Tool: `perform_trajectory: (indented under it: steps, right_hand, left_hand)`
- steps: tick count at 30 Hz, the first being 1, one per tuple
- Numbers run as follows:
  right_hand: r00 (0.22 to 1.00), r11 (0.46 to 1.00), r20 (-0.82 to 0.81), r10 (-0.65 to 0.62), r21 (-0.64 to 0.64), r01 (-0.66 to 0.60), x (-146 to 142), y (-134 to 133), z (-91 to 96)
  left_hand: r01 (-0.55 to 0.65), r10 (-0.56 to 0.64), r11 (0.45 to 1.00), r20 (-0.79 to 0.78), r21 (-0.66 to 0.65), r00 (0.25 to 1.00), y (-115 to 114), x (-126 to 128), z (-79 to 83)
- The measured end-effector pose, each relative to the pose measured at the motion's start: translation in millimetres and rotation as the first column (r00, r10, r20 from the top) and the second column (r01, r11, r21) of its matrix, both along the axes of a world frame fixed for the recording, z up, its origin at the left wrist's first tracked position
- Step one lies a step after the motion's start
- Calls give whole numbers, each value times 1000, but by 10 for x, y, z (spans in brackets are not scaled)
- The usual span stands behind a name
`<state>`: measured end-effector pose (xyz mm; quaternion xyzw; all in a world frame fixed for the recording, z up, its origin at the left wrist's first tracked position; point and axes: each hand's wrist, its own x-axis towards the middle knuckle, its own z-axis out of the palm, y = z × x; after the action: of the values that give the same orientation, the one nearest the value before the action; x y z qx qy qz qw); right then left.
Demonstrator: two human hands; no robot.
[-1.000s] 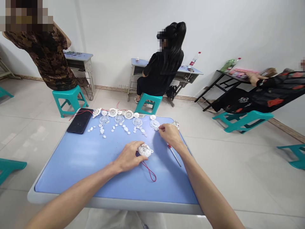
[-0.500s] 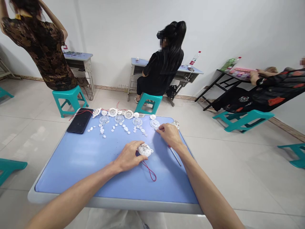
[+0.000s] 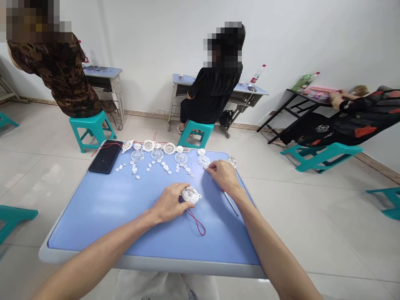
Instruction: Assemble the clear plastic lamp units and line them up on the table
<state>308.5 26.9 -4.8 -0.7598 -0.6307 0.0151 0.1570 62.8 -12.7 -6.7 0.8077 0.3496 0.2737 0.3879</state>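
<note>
Your left hand holds tight to the round white part with its red wire. Your right hand has its fingers together, just beside a clear round piece.

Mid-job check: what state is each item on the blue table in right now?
Left hand: gripping the white round plastic housing, which sits on the tabletop.
Red wire: loose loop trailing from the housing.
Right hand: fingertips pinched beside a clear plastic dome.
Thin red-handled screwdriver: lying untouched.
Black smartphone: lying flat.
</note>
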Motion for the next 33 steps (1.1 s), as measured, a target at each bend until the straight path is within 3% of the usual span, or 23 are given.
perform_trajectory:
  steps: [11, 18, 23, 27, 33]
  right_hand:
    - [999, 998, -23, -23, 54, 25, -15, -128, 148]
    - [922, 935, -256, 291, 280, -217, -215, -490, 320]
    - [889, 914, -272, 367, 280, -292, -353, -737, 346]
    - [819, 884, -344, 460, 268, -383, -405, -902, 301]
    - [743, 843, -398, 538, 239, -482, -478, -954, 188]
  left_hand:
    - [-5, 5, 1000, -1, -16, 1000, 3, 4, -7]
    - [12, -12, 1000, -6, 14, 1000, -2, -4, -10]
    - [30, -28, 999, -33, 43, 999, -3, -5, -7]
    - [24, -21, 998, -49, 66, 999, -4, -1, -4]
    - [45, -39, 996, -79, 73, 996, -4, -2, 37]
